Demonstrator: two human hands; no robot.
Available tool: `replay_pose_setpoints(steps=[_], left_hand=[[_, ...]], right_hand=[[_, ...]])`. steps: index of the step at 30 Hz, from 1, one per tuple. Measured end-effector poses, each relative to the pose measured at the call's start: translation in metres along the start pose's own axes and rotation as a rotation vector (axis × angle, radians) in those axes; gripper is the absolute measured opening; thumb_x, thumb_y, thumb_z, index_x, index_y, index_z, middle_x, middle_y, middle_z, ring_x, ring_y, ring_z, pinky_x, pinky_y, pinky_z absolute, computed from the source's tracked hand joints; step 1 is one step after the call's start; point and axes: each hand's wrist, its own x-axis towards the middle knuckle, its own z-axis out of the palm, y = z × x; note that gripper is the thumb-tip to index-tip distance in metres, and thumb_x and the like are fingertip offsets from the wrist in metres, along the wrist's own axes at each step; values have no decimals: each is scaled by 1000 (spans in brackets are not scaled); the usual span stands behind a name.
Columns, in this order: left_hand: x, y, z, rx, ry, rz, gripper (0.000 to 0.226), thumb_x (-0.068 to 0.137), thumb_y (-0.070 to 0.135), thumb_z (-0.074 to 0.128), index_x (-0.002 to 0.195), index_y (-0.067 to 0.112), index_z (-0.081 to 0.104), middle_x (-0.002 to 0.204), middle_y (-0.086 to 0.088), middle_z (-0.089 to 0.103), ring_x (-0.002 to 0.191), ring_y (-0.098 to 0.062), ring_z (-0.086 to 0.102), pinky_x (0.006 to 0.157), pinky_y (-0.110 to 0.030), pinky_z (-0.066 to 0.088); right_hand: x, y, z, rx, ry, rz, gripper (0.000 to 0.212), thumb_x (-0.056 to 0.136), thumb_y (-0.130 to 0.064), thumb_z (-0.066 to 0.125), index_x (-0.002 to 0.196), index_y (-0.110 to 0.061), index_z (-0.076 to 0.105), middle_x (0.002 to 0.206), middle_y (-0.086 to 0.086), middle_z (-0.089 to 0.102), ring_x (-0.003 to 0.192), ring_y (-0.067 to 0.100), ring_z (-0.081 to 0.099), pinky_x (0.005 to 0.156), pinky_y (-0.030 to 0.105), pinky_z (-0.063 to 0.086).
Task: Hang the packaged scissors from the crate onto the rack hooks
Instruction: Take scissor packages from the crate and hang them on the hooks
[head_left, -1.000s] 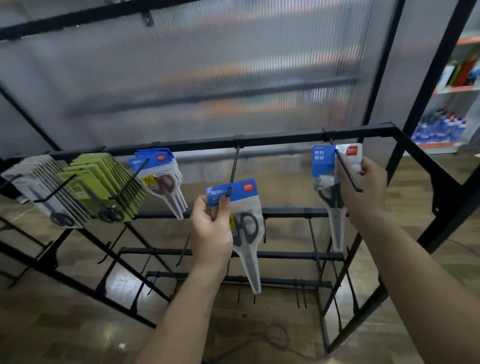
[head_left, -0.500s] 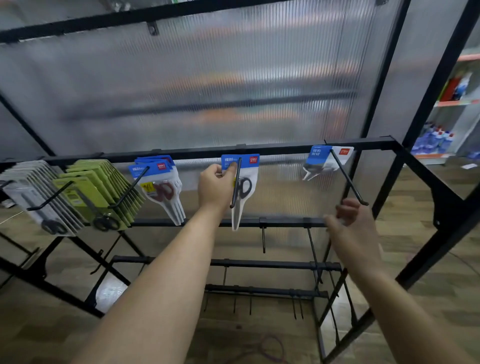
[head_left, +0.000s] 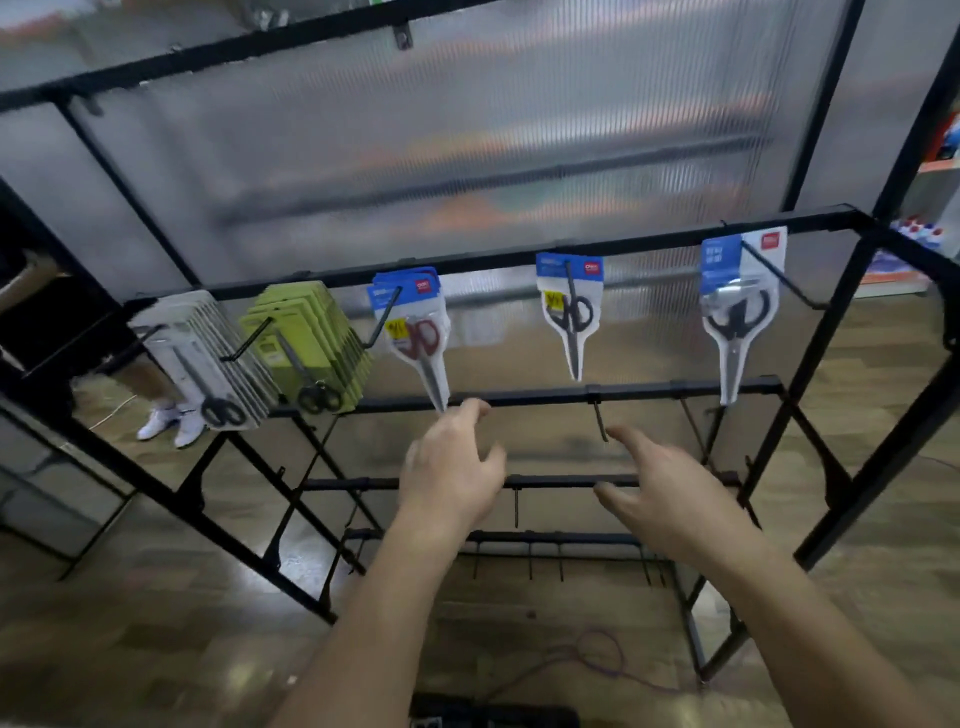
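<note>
**Both hands empty below a stocked top rail**

Along the rack's top rail (head_left: 467, 267), from left to right, hang a grey stack of packs (head_left: 202, 358), a green stack (head_left: 306, 348), a few red-handled scissors packs (head_left: 418, 332), a single black-handled pack (head_left: 570, 306) and another single pack (head_left: 737, 306) near the right post. Each hangs by its card hole on a forward-tilted hook, so it slides back and stays put. Lower down, the left hand (head_left: 452, 478) and right hand (head_left: 670, 499) hover loosely open, fingers spread, gripping nothing (the crate cannot be picked out for certain). The lower hooks stand bare, likely awaiting more packs.
</note>
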Motion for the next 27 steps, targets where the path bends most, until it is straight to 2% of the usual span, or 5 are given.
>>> replay_pose_setpoints(steps=[3, 8, 14, 21, 27], left_hand=[[-31, -40, -16, 79, -59, 65, 48, 99, 34, 59, 146, 28, 49, 142, 6, 58, 129, -16, 55, 109, -42, 45], [-80, -103, -41, 114, -151, 179, 50, 101, 36, 55, 150, 29, 45, 143, 7, 56, 130, -18, 53, 111, -39, 43], [-111, -148, -73, 226, -186, 321, 50, 102, 38, 50, 151, 28, 42, 144, 7, 54, 130, -17, 51, 110, -38, 41], [-153, -166, -71, 89, -129, 240, 51, 103, 38, 50, 153, 28, 41, 151, 9, 50, 137, -13, 46, 114, -36, 37], [-187, -167, -37, 124, -201, 177, 51, 102, 40, 51, 151, 30, 43, 147, 9, 51, 135, -13, 45, 114, -34, 36]], right_hand=[[-37, -33, 20, -134, 18, 19, 68, 97, -46, 57, 157, -31, 28, 150, -1, 50, 132, 21, 50, 102, 32, 44], [-97, -90, 59, -266, -20, 95, 68, 99, -54, 51, 159, -32, 25, 162, -8, 35, 146, 16, 35, 110, 29, 36], [-151, -131, 78, -299, -30, 120, 67, 100, -51, 52, 158, -28, 29, 160, -7, 37, 148, 17, 33, 118, 31, 31], [-174, -142, 92, -292, -71, 86, 68, 99, -47, 54, 159, -29, 26, 160, -8, 35, 148, 16, 31, 117, 31, 31], [-194, -112, 122, -239, -166, 108, 71, 100, -50, 53, 161, -28, 23, 164, -6, 31, 151, 18, 27, 121, 34, 27]])
